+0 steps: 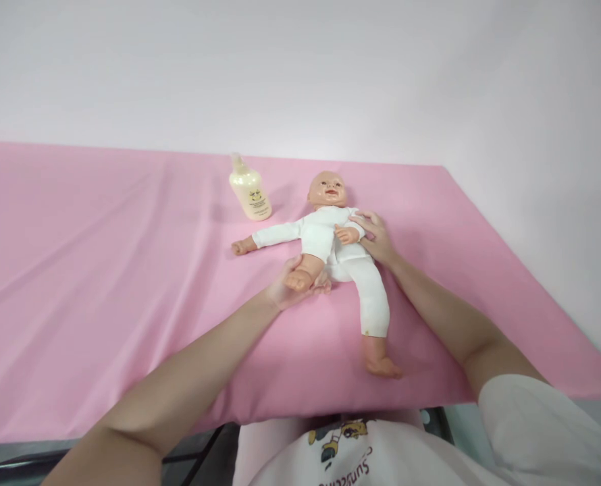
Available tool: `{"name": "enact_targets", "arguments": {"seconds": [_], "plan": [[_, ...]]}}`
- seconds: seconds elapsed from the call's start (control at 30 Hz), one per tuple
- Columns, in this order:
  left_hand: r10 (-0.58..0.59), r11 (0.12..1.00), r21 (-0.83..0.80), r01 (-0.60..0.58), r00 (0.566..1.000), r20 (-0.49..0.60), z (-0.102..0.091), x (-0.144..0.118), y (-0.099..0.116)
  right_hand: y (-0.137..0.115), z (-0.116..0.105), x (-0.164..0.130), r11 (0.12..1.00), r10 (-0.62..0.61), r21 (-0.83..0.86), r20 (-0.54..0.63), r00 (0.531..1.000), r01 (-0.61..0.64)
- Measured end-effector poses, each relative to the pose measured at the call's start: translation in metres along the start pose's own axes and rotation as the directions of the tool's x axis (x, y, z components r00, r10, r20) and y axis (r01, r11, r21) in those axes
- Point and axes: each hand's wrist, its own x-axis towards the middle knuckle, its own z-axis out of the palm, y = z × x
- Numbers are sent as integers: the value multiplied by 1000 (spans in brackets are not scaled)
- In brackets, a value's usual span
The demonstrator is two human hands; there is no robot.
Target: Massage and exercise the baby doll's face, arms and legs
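"What lies furthest left?"

"Pink cloth (67,256), in loose folds, spread over the tabletop (432,196)."

"And further along?"

"A bottle (251,192), pale yellow, with small dark print on its front. It stands toward the back edge, apart from both hands."

"Next?"

"The doll (317,239). It lies face up on the cloth, to the right of the bottle, with its head toward the white wall (300,74). One white-sleeved arm stretches out sideways, just in front of the bottle."

"Where's the left hand?"

"The left hand (283,291) is under the doll's bent leg, closed round it: thumb on one side, fingertips showing past the other. The bare foot hides part of the palm."

"And the doll's other limbs?"

"The other arm is folded across its belly. The other leg runs straight down toward the near edge, bare foot resting on the cloth."

"What about the right hand?"

"The right hand (379,239) rests against that folded arm, fingers curved over the sleeve, thumb near the elbow. I can't tell whether it's gripping."

"Anything further right?"

"The person's white sleeve (538,425), at the lower corner."
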Motion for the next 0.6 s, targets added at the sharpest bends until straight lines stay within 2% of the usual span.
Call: {"name": "enact_targets", "arguments": {"seconds": [0.2, 0.3, 0.43, 0.5, 0.6], "plan": [[-4, 998, 61, 4, 1000, 6, -4, 1, -5, -1, 0, 0, 1000, 30, 7, 15, 999, -30], [-26, 995, 93, 21, 999, 46, -7, 2, -7, -2, 1, 1, 994, 58, 90, -22, 998, -55], [-30, 989, 151, 9, 990, 136, -7, 2, -7, -1, 3, 4, 956, 169, 256, -75, 983, -145], [-46, 982, 186, 15, 986, 161, -4, 0, -7, 1, 6, 6, 905, 270, 372, -121, 955, -208], [-110, 976, 204, 73, 979, 174, 0, -5, -6, 3, 10, 8, 793, 450, 530, -179, 875, -300]]}}
